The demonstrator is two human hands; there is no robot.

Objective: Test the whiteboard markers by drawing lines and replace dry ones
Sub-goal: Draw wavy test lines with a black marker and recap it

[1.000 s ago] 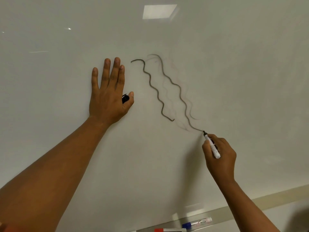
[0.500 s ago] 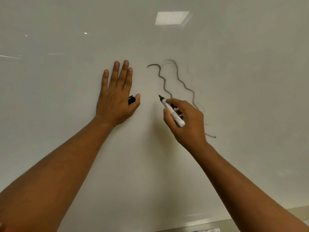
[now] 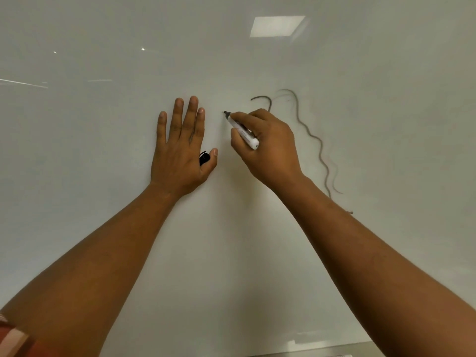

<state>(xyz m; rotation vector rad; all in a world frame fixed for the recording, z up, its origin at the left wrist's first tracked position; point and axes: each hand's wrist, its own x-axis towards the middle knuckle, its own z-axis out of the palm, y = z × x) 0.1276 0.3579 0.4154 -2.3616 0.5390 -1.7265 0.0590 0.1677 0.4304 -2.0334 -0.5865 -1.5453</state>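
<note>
The left hand (image 3: 180, 148) lies flat against the whiteboard (image 3: 386, 150) with its fingers straight and spread upward, and a black marker cap (image 3: 204, 158) is tucked between the thumb and the side of the palm. To the left of this hand the board is bare, pale surface running out to the frame's edge, crossed only by a few thin streaks of reflected light. Just to the right, a narrow strip of blank board separates the left thumb from the right hand (image 3: 268, 148), which grips a white-barrelled marker (image 3: 242, 131) in curled fingers, its dark tip pointing up and left at or very near the board. Partly behind the right hand starts a dark wavy line (image 3: 260, 98); a second, fainter wavy line (image 3: 319, 143) trails down beside the right forearm. Beyond it the board stretches unmarked to the right edge. A ceiling light reflection (image 3: 277, 26) shows high up.
</note>
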